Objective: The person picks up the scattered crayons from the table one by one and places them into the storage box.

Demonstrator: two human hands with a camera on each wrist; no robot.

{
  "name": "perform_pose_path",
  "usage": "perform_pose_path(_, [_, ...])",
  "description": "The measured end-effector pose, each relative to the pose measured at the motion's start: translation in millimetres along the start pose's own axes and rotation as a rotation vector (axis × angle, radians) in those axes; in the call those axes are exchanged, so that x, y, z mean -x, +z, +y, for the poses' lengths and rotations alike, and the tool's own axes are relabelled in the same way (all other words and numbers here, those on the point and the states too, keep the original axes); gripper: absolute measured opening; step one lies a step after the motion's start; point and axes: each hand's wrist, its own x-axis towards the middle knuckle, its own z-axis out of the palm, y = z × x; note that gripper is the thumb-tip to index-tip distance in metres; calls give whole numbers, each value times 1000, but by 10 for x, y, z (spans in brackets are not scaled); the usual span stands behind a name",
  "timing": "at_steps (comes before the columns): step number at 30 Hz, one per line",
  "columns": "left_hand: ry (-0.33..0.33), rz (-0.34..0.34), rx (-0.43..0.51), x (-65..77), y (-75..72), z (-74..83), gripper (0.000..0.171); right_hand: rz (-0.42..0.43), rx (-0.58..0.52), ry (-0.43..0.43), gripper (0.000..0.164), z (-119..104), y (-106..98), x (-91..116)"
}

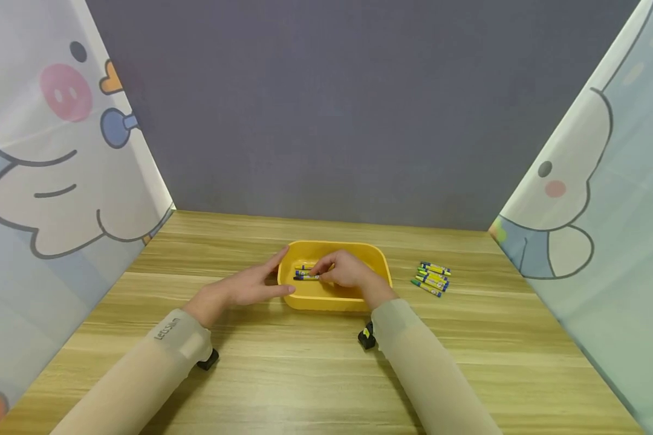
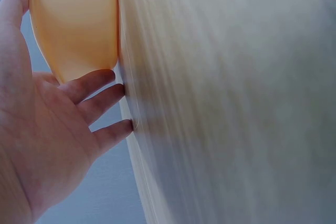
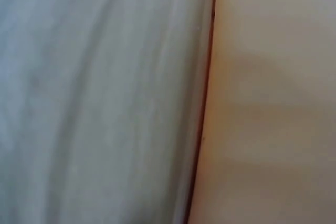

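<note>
A yellow plastic bin (image 1: 334, 304) sits on the table with a few crayons at its left inside. One, a dark-tipped crayon (image 1: 305, 278), lies nearest the front; another crayon (image 1: 305, 267) is behind it. My left hand (image 1: 253, 286) spreads its thumb and fingers around the bin's left end; in the left wrist view its fingers (image 2: 100, 102) are nearly straight against the bin wall (image 2: 79, 24). My right hand (image 1: 346, 270) reaches down inside the bin, its thumb and finger pinching the right end of the dark-tipped crayon. The right wrist view hides this hand.
A small pile of crayons (image 1: 432, 278) with yellow and blue wrappers lies on the wooden table (image 1: 283, 374), right of the bin. A dark grey panel (image 1: 332, 115) stands behind the table, and cartoon-printed sheets (image 1: 604, 314) hang on both sides.
</note>
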Motion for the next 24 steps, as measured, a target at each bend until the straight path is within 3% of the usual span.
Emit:
perform_pose_path(6, [12, 1, 2, -8, -7, -3, 111, 13, 55, -6, 20, 15, 17, -15])
perform_pose_path(24, [17, 3, 36, -19, 1, 0, 112, 37, 69, 11, 17, 19, 50, -39])
